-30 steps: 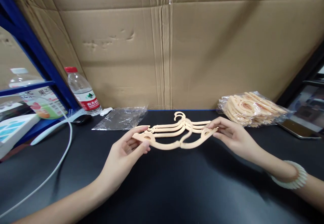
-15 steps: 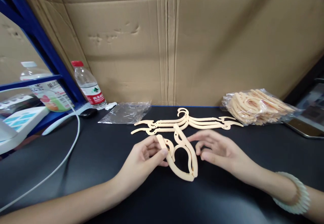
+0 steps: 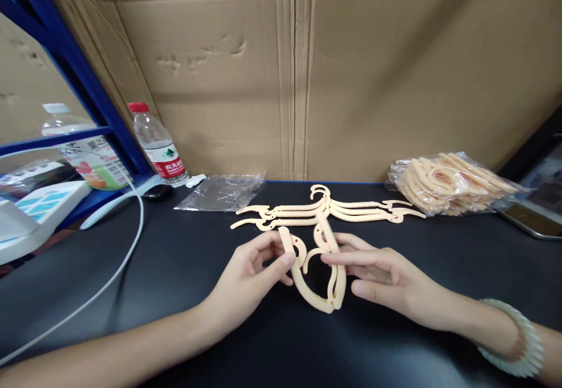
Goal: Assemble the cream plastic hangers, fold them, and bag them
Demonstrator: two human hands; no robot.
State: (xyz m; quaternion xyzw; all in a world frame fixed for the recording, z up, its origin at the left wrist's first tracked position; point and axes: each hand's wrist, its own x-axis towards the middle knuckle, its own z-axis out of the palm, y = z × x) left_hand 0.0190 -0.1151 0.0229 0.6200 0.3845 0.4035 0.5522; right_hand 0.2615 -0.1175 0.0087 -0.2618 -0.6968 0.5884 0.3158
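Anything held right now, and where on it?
Yes: a partly folded hanger. Left hand grips one arm near its free end; right hand's fingers touch the other arm.

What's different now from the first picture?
The hanger, stretched out before, is now folded and nearer the person. The left hand kept hold; the right hand let go of one end and now touches its side. The laid-out hangers and bagged hangers stayed put.

Phone (image 3: 533, 222) partly hidden beneath the clear bag of hangers (image 3: 450, 183).
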